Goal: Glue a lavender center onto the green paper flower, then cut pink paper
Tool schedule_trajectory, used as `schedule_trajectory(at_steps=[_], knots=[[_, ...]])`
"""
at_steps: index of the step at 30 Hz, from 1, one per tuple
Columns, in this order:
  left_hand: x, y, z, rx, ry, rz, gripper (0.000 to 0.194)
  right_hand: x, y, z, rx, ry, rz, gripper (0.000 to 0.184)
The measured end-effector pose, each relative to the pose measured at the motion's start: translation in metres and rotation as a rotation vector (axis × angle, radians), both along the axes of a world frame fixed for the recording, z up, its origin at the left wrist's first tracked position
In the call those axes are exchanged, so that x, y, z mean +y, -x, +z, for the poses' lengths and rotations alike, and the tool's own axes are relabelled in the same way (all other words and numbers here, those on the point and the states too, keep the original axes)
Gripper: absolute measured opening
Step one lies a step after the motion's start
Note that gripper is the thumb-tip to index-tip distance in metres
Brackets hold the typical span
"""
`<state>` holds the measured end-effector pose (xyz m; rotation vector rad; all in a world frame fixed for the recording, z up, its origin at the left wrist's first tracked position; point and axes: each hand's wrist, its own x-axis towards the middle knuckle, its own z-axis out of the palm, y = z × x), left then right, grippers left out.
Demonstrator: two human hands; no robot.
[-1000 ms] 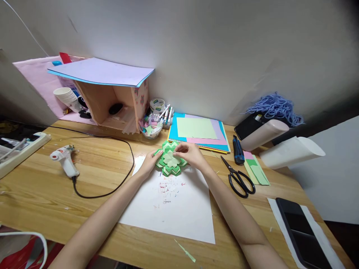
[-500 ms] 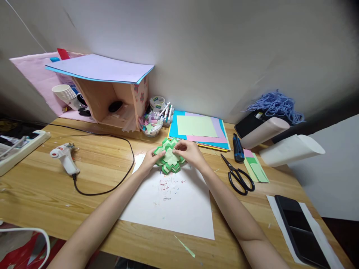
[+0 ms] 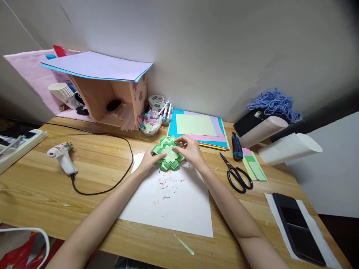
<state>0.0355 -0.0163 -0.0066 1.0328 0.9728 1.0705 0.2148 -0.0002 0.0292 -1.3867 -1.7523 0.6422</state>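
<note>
Right grip (image 3: 191, 151) has parted over the right of the paper flower (image 3: 169, 154), left grip (image 3: 149, 161) clasping its left.

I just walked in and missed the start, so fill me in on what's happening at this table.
A person is working on a layered green paper flower with both bare hands. The left hand holds its left side, thumb on top, while the right hand has its fingers at the upper right. The flower is over the far end of a marked white sheet. Scissors lie to the right and a glue gun to the left, neither in hand.
</note>
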Motion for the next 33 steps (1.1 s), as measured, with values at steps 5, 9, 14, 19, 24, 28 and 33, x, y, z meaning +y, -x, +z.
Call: schedule_trajectory(at_steps=[5, 9, 14, 19, 24, 28, 33], knots=[[0.002, 0.001, -0.004, -0.016, -0.008, -0.009, 0.036, 0.005, -0.010, 0.001, 0.034, 0.142, -0.021, 0.046], [0.003, 0.002, -0.008, 0.003, -0.025, -0.036, 0.034, 0.005, -0.010, 0.000, 0.147, 0.346, 0.112, 0.048], [0.003, 0.003, -0.009, 0.019, -0.028, -0.052, 0.032, 0.005, -0.007, 0.000, 0.179, 0.377, 0.153, 0.035], [0.002, 0.002, -0.005, 0.038, -0.015, -0.062, 0.034, 0.007, -0.009, -0.005, 0.211, 0.375, 0.174, 0.033], [0.002, 0.001, -0.003, 0.091, -0.023, -0.046, 0.038, 0.008, -0.009, -0.010, 0.206, 0.375, 0.170, 0.032], [0.001, 0.000, -0.003, 0.104, -0.033, -0.030, 0.038, 0.009, -0.009, -0.011, 0.205, 0.384, 0.185, 0.034], [0.002, 0.000, -0.003, 0.111, -0.021, -0.024, 0.037, 0.007, -0.007, -0.010, 0.210, 0.410, 0.163, 0.052]])
